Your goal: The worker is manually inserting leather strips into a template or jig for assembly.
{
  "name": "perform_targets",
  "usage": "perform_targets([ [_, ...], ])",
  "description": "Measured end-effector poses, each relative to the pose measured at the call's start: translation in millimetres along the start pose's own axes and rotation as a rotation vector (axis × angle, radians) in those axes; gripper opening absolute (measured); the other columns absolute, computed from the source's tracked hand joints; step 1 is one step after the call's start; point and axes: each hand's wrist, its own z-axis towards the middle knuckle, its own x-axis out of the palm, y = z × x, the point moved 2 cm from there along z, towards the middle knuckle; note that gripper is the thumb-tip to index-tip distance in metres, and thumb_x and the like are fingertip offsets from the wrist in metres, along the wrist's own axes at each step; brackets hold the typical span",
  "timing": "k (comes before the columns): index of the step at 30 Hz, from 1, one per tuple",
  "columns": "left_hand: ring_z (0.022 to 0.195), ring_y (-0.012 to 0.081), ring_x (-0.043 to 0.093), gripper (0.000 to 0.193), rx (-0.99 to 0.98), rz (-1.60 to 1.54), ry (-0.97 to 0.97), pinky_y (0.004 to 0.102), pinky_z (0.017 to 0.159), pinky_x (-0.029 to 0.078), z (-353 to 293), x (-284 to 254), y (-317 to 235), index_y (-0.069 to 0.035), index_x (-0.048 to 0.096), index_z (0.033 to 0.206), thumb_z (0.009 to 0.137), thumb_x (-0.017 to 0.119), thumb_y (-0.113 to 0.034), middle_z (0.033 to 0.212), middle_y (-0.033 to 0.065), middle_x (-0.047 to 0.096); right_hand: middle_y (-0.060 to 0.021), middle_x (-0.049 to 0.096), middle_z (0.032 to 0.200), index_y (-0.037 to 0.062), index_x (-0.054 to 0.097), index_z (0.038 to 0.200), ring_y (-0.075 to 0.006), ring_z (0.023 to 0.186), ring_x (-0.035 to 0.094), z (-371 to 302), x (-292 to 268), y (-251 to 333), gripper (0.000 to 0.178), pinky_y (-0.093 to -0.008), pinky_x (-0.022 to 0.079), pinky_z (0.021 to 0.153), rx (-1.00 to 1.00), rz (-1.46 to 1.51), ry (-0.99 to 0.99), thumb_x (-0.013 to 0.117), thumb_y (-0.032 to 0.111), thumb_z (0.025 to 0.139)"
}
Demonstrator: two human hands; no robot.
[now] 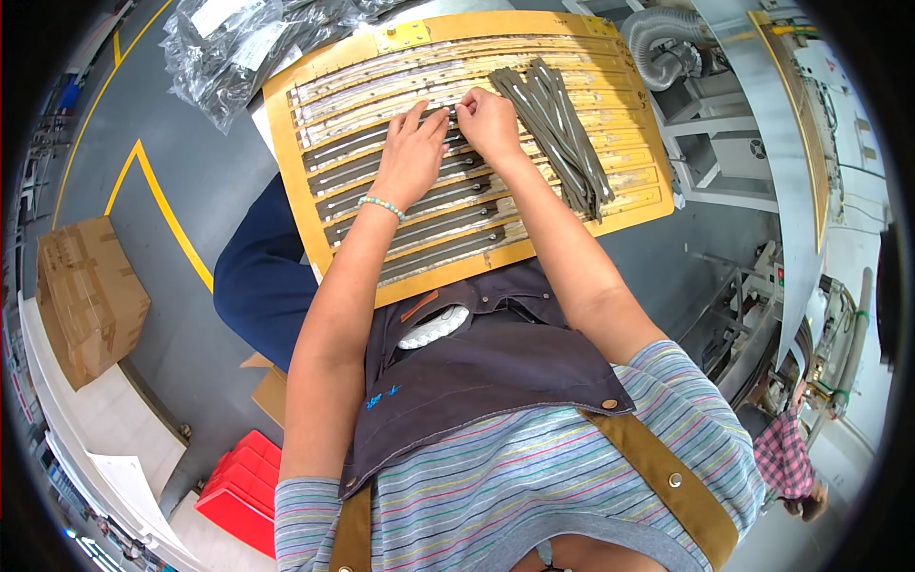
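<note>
A yellow board (658, 181) with long parallel slots lies in front of me, tilted. Dark grey strips with a pale centre line, such as this strip (362, 173), fill several slots on its nearer left part. My left hand (412, 157), a beaded bracelet at its wrist, rests on the board with fingers stretched out over a strip. Close beside it, my right hand (489, 126) is closed in a pinch at the end of that dark strip; the fingertips partly hide it. A loose pile of the same strips (562, 143) lies across the board, right of my right hand.
Clear plastic bags (224, 57) lie beyond the board's left corner. A cardboard box (91, 296) and a red bin (243, 491) stand at the left. A flexible grey duct (658, 48) and metal machine frames (724, 153) are at the right. Another person (786, 458) is at the far right.
</note>
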Motion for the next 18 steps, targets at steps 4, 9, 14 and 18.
perform_targets([
  [4,0.147,0.0337,0.044,0.041,-0.031,-0.017,0.018,0.0496,0.119,0.035,-0.6,1.7,-1.2,-0.001,0.068,0.135,0.096,0.07,-0.014,0.149,0.0066,0.06,-0.0201,0.074,0.077,0.0034,0.077,0.082,-0.0405,0.075,0.073,2.3,-0.1,1.0,0.012,-0.0479,0.059,0.073,0.075,-0.061,0.011,0.074,0.015,0.083],
  [9,0.148,0.035,0.043,0.037,-0.089,-0.236,-0.041,0.0518,0.12,0.033,2.6,8.9,3.4,-0.006,0.07,0.131,0.095,0.066,-0.006,0.147,0.0059,0.062,-0.0203,0.074,0.077,0.0044,0.077,0.082,-0.04,0.076,0.074,6.0,-0.2,-1.5,0.012,-0.0469,0.06,0.073,0.124,-0.027,0.02,0.074,0.016,0.082],
  [14,0.147,0.0356,0.044,0.039,-0.144,-0.366,-0.041,0.052,0.121,0.033,9.9,23.2,13.3,-0.009,0.071,0.127,0.092,0.06,0.004,0.145,0.0036,0.064,-0.0199,0.075,0.079,0.0035,0.077,0.086,-0.0379,0.078,0.075,8.9,-2.3,-1.6,0.014,-0.0447,0.06,0.074,0.125,-0.041,0.061,0.074,0.017,0.082],
  [18,0.147,0.035,0.044,0.044,-0.149,-0.464,-0.053,0.0512,0.121,0.033,10.6,29.1,21.3,-0.011,0.072,0.128,0.09,0.058,0.008,0.144,0.0001,0.066,-0.0152,0.076,0.081,0.0017,0.077,0.092,-0.0303,0.076,0.076,1.7,-7.2,-8.8,0.016,-0.0392,0.06,0.073,0.138,0.086,0.024,0.074,0.014,0.082],
])
